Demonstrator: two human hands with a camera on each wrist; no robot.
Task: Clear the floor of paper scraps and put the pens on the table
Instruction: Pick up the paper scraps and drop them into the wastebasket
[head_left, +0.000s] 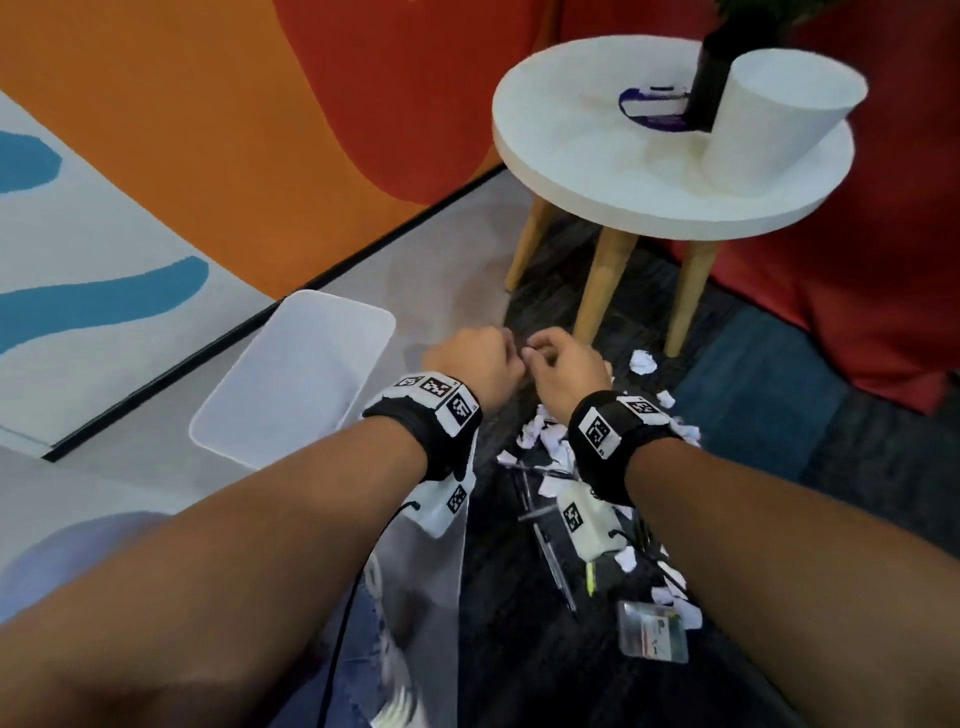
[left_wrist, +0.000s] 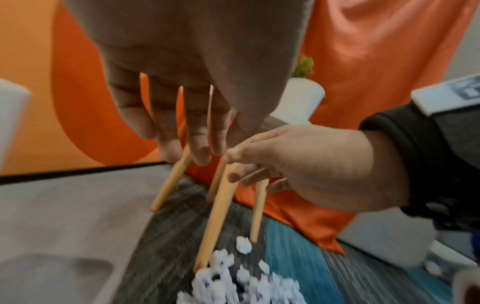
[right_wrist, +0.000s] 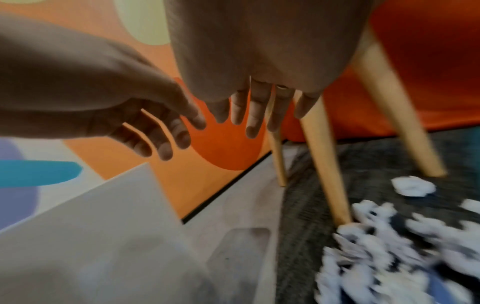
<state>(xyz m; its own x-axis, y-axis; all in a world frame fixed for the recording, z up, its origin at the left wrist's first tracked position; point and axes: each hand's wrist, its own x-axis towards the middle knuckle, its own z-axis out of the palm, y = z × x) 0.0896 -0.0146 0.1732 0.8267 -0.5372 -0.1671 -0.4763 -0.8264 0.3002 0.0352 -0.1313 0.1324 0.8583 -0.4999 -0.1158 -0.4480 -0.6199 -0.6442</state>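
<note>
White paper scraps lie heaped on the dark carpet under my right wrist, with one crumpled ball near a table leg. Several pens lie among them, closer to me. My left hand and right hand hover side by side above the floor, almost touching. In the left wrist view the left hand hangs with relaxed fingers and holds nothing. The right wrist view shows the right hand empty too, above the blurred scraps.
A round white table on wooden legs stands at the back right, with a white pot and a dark item on it. A white bin sits on the grey floor to the left. A plastic badge lies near the pens. A red seat lies behind the table.
</note>
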